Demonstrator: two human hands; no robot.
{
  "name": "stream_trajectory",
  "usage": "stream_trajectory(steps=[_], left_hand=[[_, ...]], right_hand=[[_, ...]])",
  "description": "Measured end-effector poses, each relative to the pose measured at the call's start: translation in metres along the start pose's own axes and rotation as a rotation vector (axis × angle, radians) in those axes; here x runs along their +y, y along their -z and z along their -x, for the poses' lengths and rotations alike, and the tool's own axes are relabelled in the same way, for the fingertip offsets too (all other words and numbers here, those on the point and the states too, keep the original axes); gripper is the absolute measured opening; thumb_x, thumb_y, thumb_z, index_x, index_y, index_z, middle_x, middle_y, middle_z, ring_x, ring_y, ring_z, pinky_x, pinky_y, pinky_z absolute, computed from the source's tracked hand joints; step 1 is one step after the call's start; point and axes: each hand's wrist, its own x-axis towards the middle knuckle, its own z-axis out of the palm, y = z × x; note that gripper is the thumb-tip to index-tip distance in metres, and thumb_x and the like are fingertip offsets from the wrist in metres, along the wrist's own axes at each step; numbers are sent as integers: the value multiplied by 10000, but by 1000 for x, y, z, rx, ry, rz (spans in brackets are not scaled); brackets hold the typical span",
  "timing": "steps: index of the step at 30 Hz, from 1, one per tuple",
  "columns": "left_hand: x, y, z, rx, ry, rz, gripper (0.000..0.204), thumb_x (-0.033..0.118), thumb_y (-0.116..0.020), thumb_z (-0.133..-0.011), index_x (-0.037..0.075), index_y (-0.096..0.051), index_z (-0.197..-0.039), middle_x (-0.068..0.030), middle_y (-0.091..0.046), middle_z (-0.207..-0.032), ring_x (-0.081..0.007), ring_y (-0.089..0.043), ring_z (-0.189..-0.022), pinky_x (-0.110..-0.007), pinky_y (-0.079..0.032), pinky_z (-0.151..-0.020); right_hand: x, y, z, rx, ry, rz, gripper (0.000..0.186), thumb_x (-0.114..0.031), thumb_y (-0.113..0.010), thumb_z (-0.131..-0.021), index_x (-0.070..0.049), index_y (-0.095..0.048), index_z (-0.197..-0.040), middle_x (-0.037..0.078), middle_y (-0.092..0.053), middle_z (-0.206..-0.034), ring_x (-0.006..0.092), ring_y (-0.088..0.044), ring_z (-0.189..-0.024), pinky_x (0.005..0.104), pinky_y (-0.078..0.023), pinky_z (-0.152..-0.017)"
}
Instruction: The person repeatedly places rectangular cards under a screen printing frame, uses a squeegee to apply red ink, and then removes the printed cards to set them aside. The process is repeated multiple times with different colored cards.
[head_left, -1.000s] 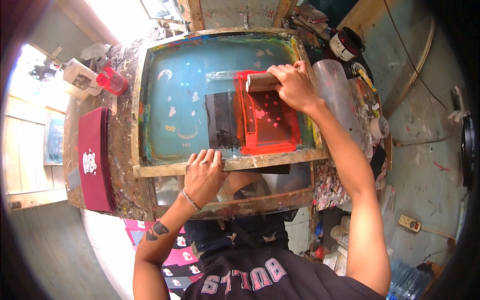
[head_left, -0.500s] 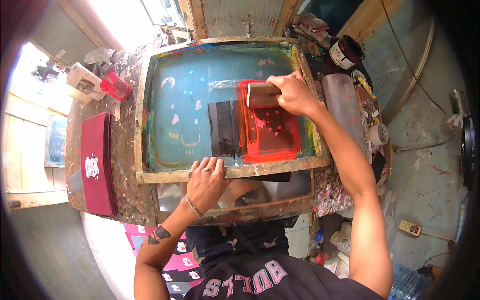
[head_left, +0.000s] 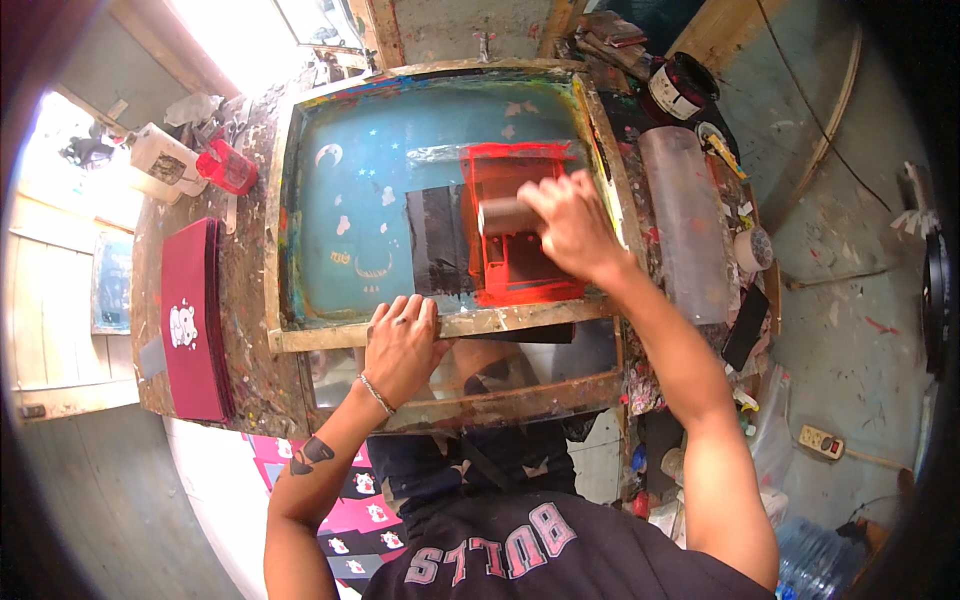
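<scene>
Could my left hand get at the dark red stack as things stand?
Probably yes, once the left hand lets go of the wooden frame: nothing tall stands between it and the dark red stack.

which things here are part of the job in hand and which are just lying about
In use:
squeegee-like tool, in the right hand
wooden-framed screen, left hand on its near edge
red ink on the screen

Seemingly just lying about:
clear plastic roll
white roll
bluish plastic bottle
</scene>
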Motion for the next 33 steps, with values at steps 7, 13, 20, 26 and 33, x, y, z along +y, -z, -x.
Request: stream_trajectory(steps=[7, 13, 20, 26, 33], left_hand=[[-5, -1, 0, 49, -17, -7, 413, 353, -835, -770, 52, -638, -972, -100, -661, -973, -299, -638, -1002, -437, -492, -899], [-3, 70, -15, 10, -12, -83, 497, 484, -871, -734, 61, -742, -963, -123, -731, -916, -309, -701, -929, -447, -541, -858], [17, 126, -42, 702, -155, 198, 514, 276, -885, -774, 37, -697, -1188, -149, -690, -1157, -266, -640, -1015, -395, -507, -898], [28, -37, -16, 161, -233, 117, 614, 407, -752, -891, 145, -608, -1428, -180, -349, -1636, -404, -243, -1541, -565, -178, -1251], [-15, -36, 129, 125, 39, 103, 606, 338, -774, -880, 138, -598, -1424, -206, -367, -1614, -401, -266, -1538, -591, -163, -1244]], right_hand=[[-47, 17, 70, 43, 46, 51, 247, -21, -556, -830, -29, -647, -1060, 151, -656, -906, 326, -632, -902, 459, -439, -923], [-63, 55, 76, 202, 103, 116, 431, -269, -682, -806, 15, -645, -1128, 153, -614, -955, 340, -612, -932, 487, -456, -924], [-39, 177, -55, 392, 49, 332, 595, -633, -602, -932, -46, -676, -995, 133, -697, -892, 301, -673, -786, 422, -518, -737], [-42, 222, -106, 459, -41, 103, 570, -540, -611, -919, -3, -717, -759, 253, -680, -738, 416, -687, -711, 480, -527, -695], [-34, 229, -127, 441, -54, 146, 593, -548, -591, -921, 20, -702, -793, 267, -659, -746, 428, -673, -750, 470, -506, -730]])
